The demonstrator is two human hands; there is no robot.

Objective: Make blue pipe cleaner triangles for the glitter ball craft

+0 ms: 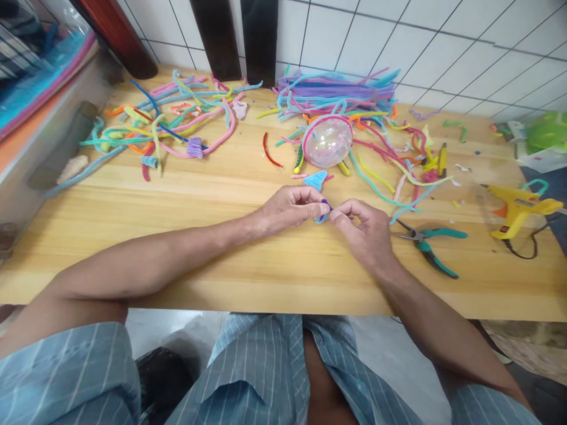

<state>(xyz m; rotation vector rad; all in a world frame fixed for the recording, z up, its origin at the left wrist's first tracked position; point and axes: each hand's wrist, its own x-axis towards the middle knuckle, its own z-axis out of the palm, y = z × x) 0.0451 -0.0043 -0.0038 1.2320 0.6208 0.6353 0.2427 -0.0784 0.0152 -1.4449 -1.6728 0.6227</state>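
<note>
Left hand (292, 208), right hand (364, 229) both pinch purple stem (325, 202) above desk (208, 189). Stem sits between them, neither nearer; long axis seems side to side, mostly hidden. Blue triangle (315, 179) just beyond left hand.

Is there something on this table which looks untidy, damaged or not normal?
Nothing looks clearly broken. The loose fuzzy sticks at the left lie tangled, unlike the purple bundle near the wall, and small scraps are scattered at the right.
</note>
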